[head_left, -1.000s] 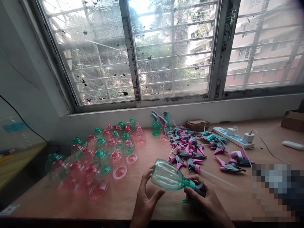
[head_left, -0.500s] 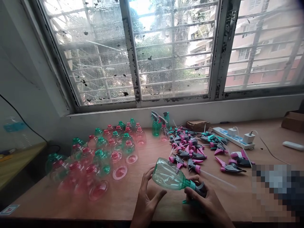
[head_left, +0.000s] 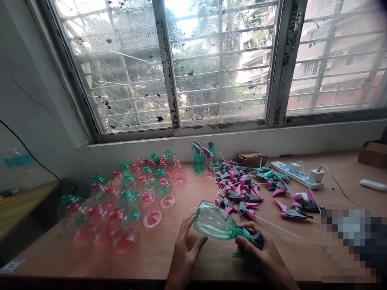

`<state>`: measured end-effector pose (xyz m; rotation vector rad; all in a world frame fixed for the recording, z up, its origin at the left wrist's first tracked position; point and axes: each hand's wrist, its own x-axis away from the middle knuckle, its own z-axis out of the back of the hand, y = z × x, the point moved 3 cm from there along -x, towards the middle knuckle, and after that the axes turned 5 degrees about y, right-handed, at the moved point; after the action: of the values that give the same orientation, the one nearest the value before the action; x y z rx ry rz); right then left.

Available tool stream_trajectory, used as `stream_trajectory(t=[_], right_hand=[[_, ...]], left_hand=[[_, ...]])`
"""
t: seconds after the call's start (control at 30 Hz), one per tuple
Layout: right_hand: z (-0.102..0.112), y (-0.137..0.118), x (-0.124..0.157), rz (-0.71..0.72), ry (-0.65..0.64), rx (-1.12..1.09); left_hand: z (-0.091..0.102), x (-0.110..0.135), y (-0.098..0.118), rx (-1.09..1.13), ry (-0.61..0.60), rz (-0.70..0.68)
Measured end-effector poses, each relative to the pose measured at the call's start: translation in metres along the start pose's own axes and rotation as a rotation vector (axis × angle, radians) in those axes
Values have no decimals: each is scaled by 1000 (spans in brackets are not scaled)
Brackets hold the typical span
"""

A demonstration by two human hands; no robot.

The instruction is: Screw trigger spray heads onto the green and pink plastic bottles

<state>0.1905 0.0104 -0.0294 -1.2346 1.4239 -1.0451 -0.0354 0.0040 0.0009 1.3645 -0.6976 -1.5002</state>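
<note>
I hold a clear green plastic bottle point(head_left: 214, 222) on its side above the wooden table point(head_left: 169, 257), base pointing up-left. My left hand point(head_left: 186, 251) cups the bottle's body, fingers curled against it. My right hand point(head_left: 261, 257) is closed around the dark trigger spray head point(head_left: 255, 238) with a green collar, set on the bottle's neck. Just beyond my hands lies a pile of pink, green and grey spray heads point(head_left: 248, 186).
Several empty pink and green bottles point(head_left: 133, 197) stand on the left of the table. Two bottles with spray heads fitted point(head_left: 202, 159) stand by the window wall. A white power strip point(head_left: 298, 174), a brown packet point(head_left: 251, 158) and a cardboard box point(head_left: 374, 152) lie to the right.
The bottle has turned slightly in my hands and my left fingers have shifted along its body. Nothing else on the table has moved.
</note>
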Motion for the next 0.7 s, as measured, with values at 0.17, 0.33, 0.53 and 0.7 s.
stream_trajectory(t=[0.17, 0.33, 0.53, 0.7], right_hand=[[0, -1, 2, 9, -41, 38], [-1, -2, 3, -7, -45, 47], [-1, -2, 1, 4, -29, 29], [-1, -2, 1, 6, -46, 71]], left_hand=[[0, 0, -1, -19, 57, 15], [0, -1, -2, -11, 33, 22], [0, 0, -3, -4, 27, -7], [-1, 1, -1, 40, -13, 21]])
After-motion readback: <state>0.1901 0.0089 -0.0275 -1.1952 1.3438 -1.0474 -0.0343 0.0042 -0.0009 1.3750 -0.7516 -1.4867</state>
